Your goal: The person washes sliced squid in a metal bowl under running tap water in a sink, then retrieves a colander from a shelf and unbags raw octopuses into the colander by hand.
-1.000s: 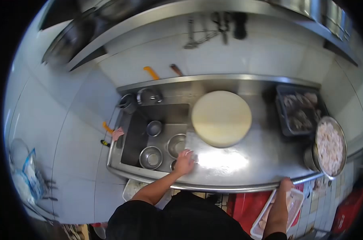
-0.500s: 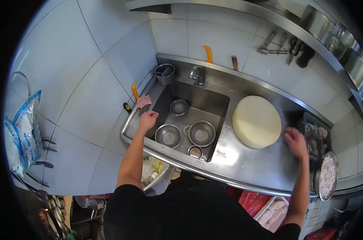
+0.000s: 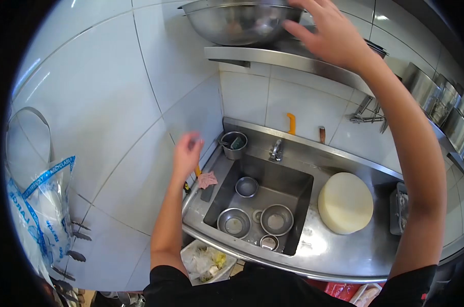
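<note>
My right hand point(image 3: 330, 31) is raised at the top of the view with fingers spread. It overlaps the right rim of a large metal bowl point(image 3: 237, 23) on the steel shelf point(image 3: 293, 61); whether it touches the bowl is unclear. My left hand point(image 3: 189, 153) hangs in front of the tiled wall, above the sink's left edge, its fingers curled. What it holds, if anything, is too small to make out. Just below it lies a pink cloth point(image 3: 207, 179) on the sink rim. Several metal bowls, one of them here point(image 3: 277, 220), sit in the sink point(image 3: 257, 171).
A thick round cutting board point(image 3: 345, 203) stands on the steel counter. Beyond it, at the right, is a dark tub point(image 3: 398, 210). Metal containers point(image 3: 421, 89) line the shelf at the right. Plastic bags point(image 3: 48, 215) hang at the left, and a scrap bin point(image 3: 207, 261) is below the sink.
My right hand has risen from the counter to the shelf bowl. My left hand has left the sink's front area and gone up. The view has turned left and upward.
</note>
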